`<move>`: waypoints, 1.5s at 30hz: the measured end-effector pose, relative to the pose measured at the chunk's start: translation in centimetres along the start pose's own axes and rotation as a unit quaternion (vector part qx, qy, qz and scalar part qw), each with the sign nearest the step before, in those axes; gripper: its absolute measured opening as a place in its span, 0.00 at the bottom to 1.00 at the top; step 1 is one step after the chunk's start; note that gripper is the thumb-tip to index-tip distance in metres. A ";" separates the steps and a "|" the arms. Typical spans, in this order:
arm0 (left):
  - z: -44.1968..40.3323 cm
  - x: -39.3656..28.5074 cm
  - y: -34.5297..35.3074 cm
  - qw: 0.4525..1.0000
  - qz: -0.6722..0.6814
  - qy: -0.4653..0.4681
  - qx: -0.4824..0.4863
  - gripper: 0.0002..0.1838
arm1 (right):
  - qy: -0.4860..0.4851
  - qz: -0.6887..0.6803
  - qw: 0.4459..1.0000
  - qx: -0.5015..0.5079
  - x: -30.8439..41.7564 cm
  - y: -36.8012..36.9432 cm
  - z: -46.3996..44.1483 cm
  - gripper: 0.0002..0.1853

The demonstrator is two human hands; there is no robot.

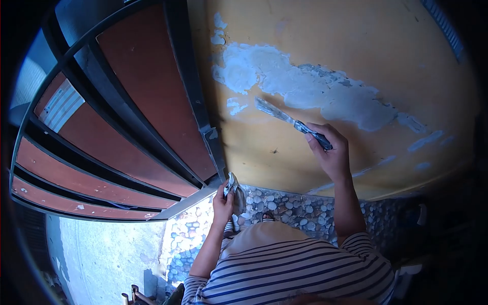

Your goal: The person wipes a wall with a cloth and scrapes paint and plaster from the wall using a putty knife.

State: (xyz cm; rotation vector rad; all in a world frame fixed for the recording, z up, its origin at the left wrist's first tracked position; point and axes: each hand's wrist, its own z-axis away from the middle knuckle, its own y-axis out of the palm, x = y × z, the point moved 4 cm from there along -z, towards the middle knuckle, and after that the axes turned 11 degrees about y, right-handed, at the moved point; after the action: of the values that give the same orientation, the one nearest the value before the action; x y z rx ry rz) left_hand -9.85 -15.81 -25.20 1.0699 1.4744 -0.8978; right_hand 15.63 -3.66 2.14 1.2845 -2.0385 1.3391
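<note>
My right hand (pixel 331 150) is closed round the dark handle of a putty knife (pixel 274 111). Its smeared blade points up and left, close to the yellow wall (pixel 284 152). Whether the blade touches the wall I cannot tell. Above it, a long pale patch of filler (pixel 300 86) runs across the wall, with rough grey areas along its upper edge. Lower down, my left hand (pixel 223 202) grips a crumpled whitish bag (pixel 236 195) near the foot of the gate; its contents are hidden.
A dark metal gate with red-brown panels (pixel 147 76) stands on the left, beside the wall. Pebbled paving (pixel 290 203) lies below the wall, and a pale concrete floor (pixel 107 249) is at lower left. A louvred vent (pixel 443 25) shows at upper right.
</note>
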 end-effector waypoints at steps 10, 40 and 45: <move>-0.9 -0.4 1.8 0.999 -0.020 0.046 0.015 0.19 | 0.053 -0.042 0.995 -0.067 -5.5 -2.6 3.5 0.13; 0.5 0.1 1.9 1.000 -0.015 0.007 0.025 0.18 | 0.169 -0.250 0.951 -0.062 -6.2 3.9 1.8 0.15; 0.5 0.5 1.6 1.000 -0.007 0.003 0.025 0.19 | 0.160 -0.256 0.948 -0.095 -4.4 -2.8 2.7 0.12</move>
State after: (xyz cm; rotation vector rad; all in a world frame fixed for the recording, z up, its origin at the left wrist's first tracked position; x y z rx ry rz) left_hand -8.17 -15.72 -25.77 1.1003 1.4726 -0.9459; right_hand 20.71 -4.20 -0.80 1.2914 -1.4404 1.0003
